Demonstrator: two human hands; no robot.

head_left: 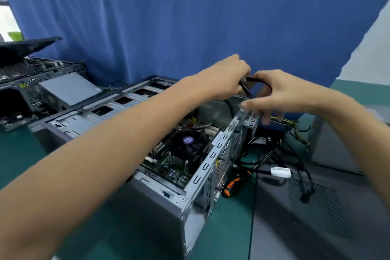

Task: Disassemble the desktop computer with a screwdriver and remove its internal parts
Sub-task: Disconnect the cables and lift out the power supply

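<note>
The open computer case (202, 167) lies on its side in the middle of the green table (19, 154), its circuit board and black cooling fan (188, 140) showing. Both arms reach over it to its far right corner. The left hand (230, 76) has its fingers curled tight round a flat black cable (256, 80), held above the case. The right hand (280, 93) is just beside it, fingers bent and spread, with the cable's loop running under the forefinger; I cannot tell whether it actually pinches the cable. An orange and black screwdriver (233, 183) lies on the table against the case's right side, near loose black wires (295, 154). A grey side panel (306, 228) lies at near right. A second opened computer (42, 82) sits far left.
</note>
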